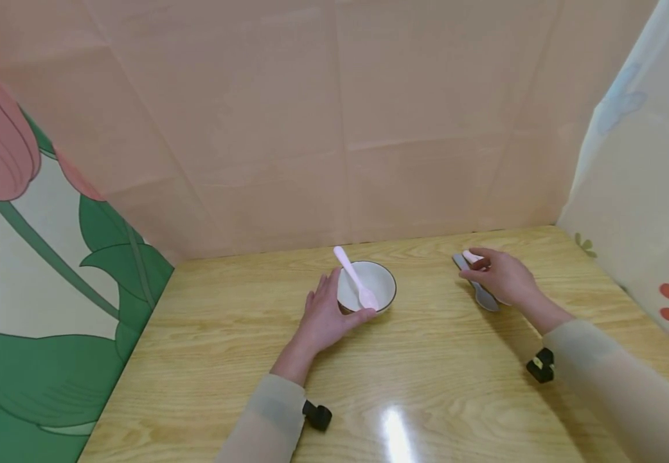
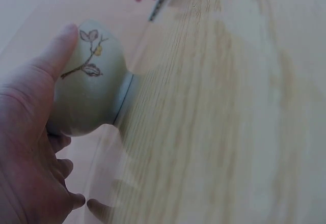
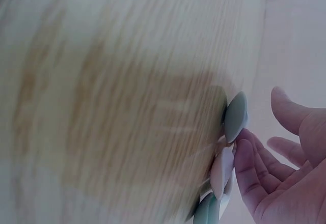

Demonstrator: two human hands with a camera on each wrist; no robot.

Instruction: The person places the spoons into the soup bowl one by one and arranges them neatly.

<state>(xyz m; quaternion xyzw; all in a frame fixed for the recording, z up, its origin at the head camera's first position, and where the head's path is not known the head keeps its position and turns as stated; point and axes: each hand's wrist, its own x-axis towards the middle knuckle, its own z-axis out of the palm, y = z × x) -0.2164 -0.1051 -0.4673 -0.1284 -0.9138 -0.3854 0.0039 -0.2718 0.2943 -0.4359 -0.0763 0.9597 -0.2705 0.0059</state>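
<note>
A white bowl with a dark rim stands on the wooden table, a pink spoon leaning in it with its handle over the far rim. My left hand grips the bowl's left side, thumb at the near side. In the left wrist view a branch pattern shows on the bowl. At the right, my right hand hovers at a small group of spoons, thumb and fingers apart. A grey spoon lies partly under it. In the right wrist view the fingers are beside a greenish spoon and a pinkish spoon.
A pink cloth backdrop rises behind the table. Flower-printed sheets stand at the left and right. A small black device is strapped at each wrist.
</note>
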